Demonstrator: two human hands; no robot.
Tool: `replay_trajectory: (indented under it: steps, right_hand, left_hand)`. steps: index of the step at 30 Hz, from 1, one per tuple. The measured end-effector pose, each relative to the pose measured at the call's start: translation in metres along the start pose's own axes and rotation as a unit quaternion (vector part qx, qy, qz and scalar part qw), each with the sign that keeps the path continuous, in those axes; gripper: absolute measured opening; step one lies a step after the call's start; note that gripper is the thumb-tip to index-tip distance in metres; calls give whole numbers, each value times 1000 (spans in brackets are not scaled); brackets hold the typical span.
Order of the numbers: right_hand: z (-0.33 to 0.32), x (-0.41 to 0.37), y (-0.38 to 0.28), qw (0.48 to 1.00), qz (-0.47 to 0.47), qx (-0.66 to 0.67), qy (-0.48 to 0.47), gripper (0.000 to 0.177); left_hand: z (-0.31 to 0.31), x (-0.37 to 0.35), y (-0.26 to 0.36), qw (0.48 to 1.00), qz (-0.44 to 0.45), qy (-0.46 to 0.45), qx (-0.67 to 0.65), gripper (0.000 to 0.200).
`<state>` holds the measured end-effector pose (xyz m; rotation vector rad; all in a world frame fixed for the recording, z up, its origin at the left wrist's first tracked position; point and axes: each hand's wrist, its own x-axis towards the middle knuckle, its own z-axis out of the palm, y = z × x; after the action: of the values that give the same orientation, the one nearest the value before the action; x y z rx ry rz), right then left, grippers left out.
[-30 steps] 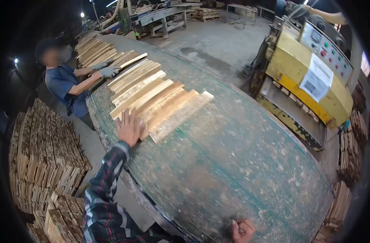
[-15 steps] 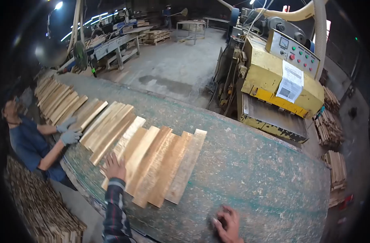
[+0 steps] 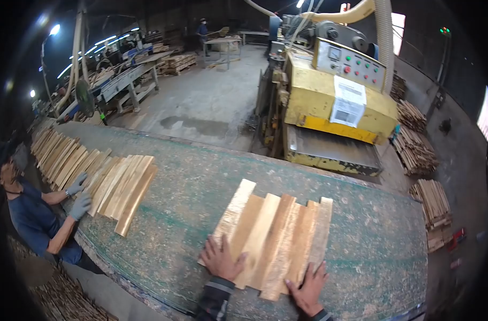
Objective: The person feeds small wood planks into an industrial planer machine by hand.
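Note:
A group of several narrow wooden boards [image 3: 268, 227] lies side by side on the worn green table [image 3: 372, 251]. My left hand [image 3: 222, 259] rests with fingers spread on the near end of the leftmost boards. At the near right corner of the group is my right hand [image 3: 309, 289], fingers apart, touching the lower end of the rightmost, greyer board [image 3: 321, 230]. Neither hand is wrapped around a board. The boards' near ends are uneven and partly covered by my hands.
More boards [image 3: 123, 184] lie in a row on the left, where a co-worker's gloved hands [image 3: 81, 206] touch them. A yellow machine [image 3: 335, 107] with a button panel stands beyond the table. Stacks of wood [image 3: 431, 203] are at the right, and another person [image 3: 202, 33] stands far back.
The group under my left hand has slid right, leaving a gap from the co-worker's row. My right hand has come to the boards' right side. The camera view has shifted too.

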<state>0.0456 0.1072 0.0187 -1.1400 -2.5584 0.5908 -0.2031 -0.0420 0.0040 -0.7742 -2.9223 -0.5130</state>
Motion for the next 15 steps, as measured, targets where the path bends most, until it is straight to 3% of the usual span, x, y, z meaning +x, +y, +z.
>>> replay_trajectory:
  steps: [5, 9, 12, 15]
  right_hand:
    - [-57, -3, 153, 998, 19, -8, 58, 106]
    - [-102, 9, 243, 999, 37, 7, 24, 112]
    - [-143, -2, 258, 996, 23, -83, -26, 121]
    - [-160, -31, 262, 991, -74, -101, -47, 127]
  left_hand:
    - [39, -64, 138, 995, 93, -32, -15, 104]
    - [58, -107, 215, 985, 161, -56, 5, 111]
    - [38, -134, 232, 966, 237, -100, 20, 118]
    - [29, -158, 219, 949, 283, -130, 54, 127]
